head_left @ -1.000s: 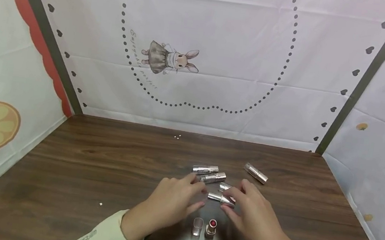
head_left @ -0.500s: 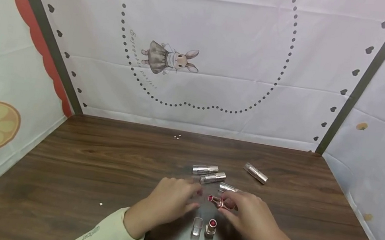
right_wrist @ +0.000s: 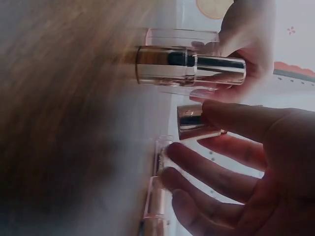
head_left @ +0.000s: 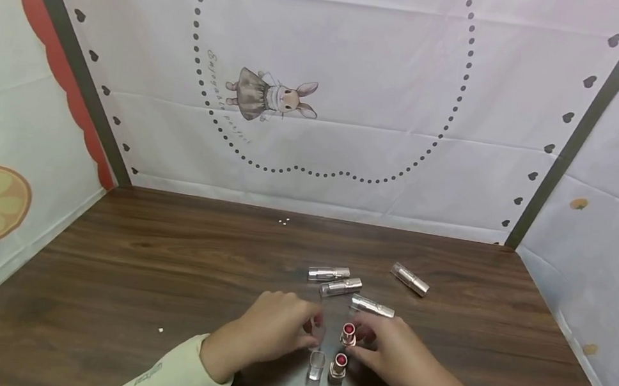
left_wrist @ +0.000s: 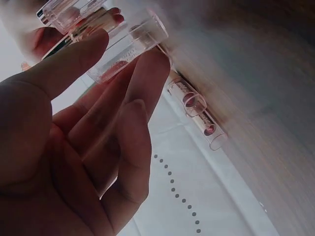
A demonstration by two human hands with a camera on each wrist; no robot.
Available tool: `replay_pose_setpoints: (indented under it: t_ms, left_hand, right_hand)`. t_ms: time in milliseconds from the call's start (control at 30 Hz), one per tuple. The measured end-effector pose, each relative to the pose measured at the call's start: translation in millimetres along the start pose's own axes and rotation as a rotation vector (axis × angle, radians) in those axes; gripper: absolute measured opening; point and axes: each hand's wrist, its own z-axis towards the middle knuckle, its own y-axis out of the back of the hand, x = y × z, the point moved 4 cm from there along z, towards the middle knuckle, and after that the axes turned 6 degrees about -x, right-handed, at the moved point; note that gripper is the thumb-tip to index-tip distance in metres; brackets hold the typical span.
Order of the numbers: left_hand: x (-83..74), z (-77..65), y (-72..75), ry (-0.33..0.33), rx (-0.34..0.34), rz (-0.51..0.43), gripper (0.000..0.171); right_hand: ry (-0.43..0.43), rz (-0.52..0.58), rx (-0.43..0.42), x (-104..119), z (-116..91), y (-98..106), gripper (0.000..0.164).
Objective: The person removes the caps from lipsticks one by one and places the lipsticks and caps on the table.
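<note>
Your left hand (head_left: 272,327) pinches a clear lipstick cap (left_wrist: 130,46), and your right hand (head_left: 402,354) pinches a red lipstick (head_left: 348,333). Another uncapped lipstick (head_left: 338,371) stands between your hands.

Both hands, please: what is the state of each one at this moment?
Left hand: closed, holding a clear cap.
Right hand: closed, holding an uncapped lipstick.

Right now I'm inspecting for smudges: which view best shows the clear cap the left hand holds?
Left wrist: the clear cap is close up, mostly unobstructed. Head: it's small, partly behind the left hand. Right wrist: clear plastic I can't tell from the standing cap.
</note>
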Motion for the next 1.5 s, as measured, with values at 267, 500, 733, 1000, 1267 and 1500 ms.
replay_pose_setpoints:
  t_ms: [267, 500, 733, 1000, 1267, 1500]
  left_hand:
    - [1.3, -1.8, -1.9, 0.001, 0.016, -0.005, 0.018]
    - [1.5, -2.6, -3.1, 0.007, 0.019, -0.02, 0.017]
    - [1.6, -3.5, -6.7, 0.016, 0.06, -0.011, 0.018]
    - [1.3, -3.0, -8.6, 0.013, 0.057, 0.015, 0.018]
    - [1.5, -1.8, -9.7, 0.014, 0.057, 0.032, 0.016]
    - [1.8, -2.2, -12.6, 0.009, 0.061, 0.035, 0.017]
  right_hand:
    - [-0.066, 0.143, 0.089, -10, 2, -10, 0.017]
    - [-0.069, 0.19, 0.114, -14, 3, -16, 0.017]
    - [-0.051, 0.192, 0.111, -16, 3, -18, 0.015]
    - [-0.041, 0.17, 0.108, -14, 4, -17, 0.014]
    - [-0.018, 0.153, 0.097, -11, 4, -16, 0.009]
    - [-0.02, 0.171, 0.112, -12, 3, -18, 0.014]
